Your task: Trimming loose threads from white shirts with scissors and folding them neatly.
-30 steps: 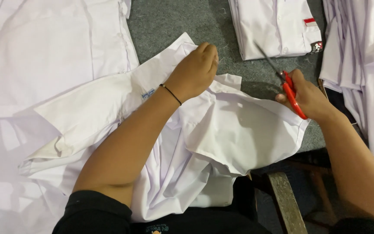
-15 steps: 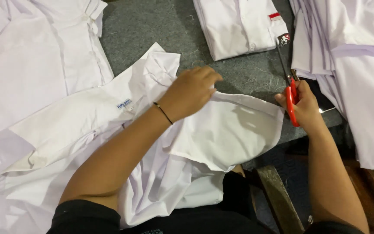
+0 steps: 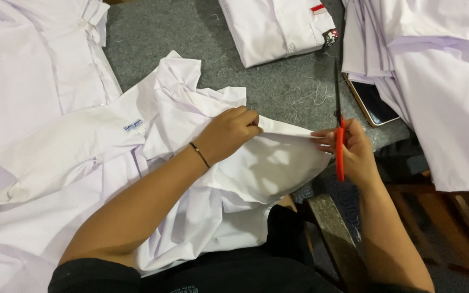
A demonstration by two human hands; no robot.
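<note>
Head view: the left hand (image 3: 229, 133) lies curled on a white shirt (image 3: 202, 179), its fingers (image 3: 248, 120) closed over a fold of cloth and pinching it up into a ridge that runs rightward. The right hand (image 3: 354, 154) grips red-handled scissors (image 3: 339, 127); its fingers are wrapped round the handles, the blades point up and away from the fingertips, and whether the blades are parted I cannot tell. The shirt edge stretches taut between the two hands, its far end touching the right fingertips. This looks like the trimming step, with the cloth held tight for snipping at the edge. A phone (image 3: 373, 103) lies just beyond the right hand, a folded shirt (image 3: 278, 27) further off on the grey table (image 3: 191, 32)
</note>
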